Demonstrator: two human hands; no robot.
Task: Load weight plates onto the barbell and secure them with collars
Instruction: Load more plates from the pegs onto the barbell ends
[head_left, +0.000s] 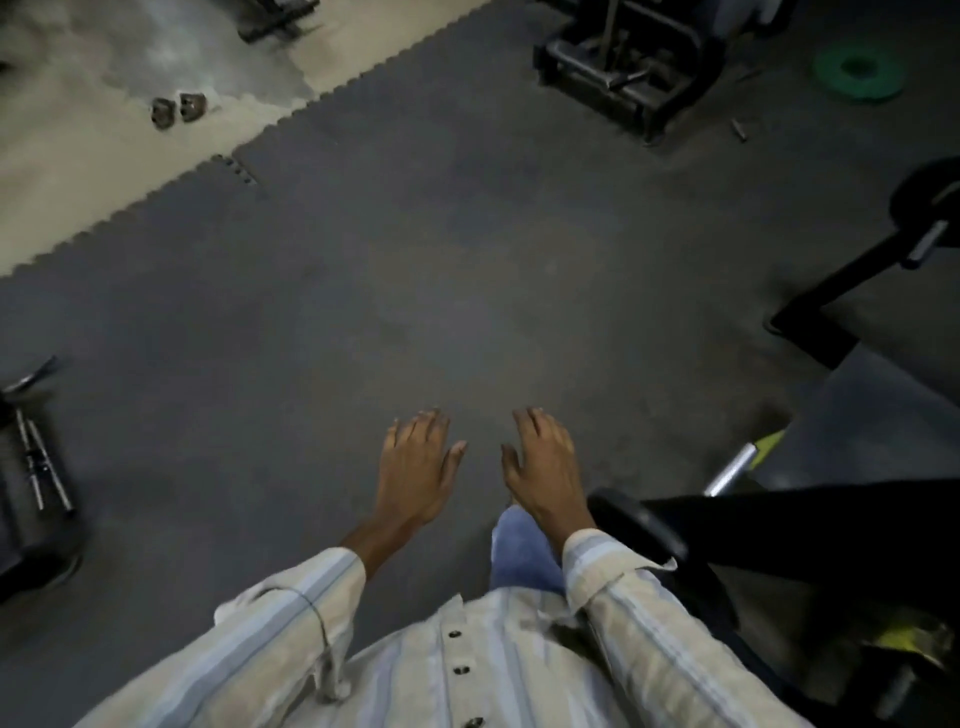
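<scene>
The black weight plate (930, 202) at the right edge of the frame is cut off, only its left part showing. A green weight plate (860, 70) at upper right is blurred. Two small metal objects (177, 108) at upper left are too small to identify. The black machine base (618, 62) at the top is cropped by the frame's upper edge. At the left edge, chrome bars (44, 462) lie partly out of view.

Dark interlocking rubber floor (415, 260) meets a pale bare strip at upper left, where 2 small metal collars (178, 109) lie side by side. A green weight plate (860, 71) lies flat at upper right.
</scene>
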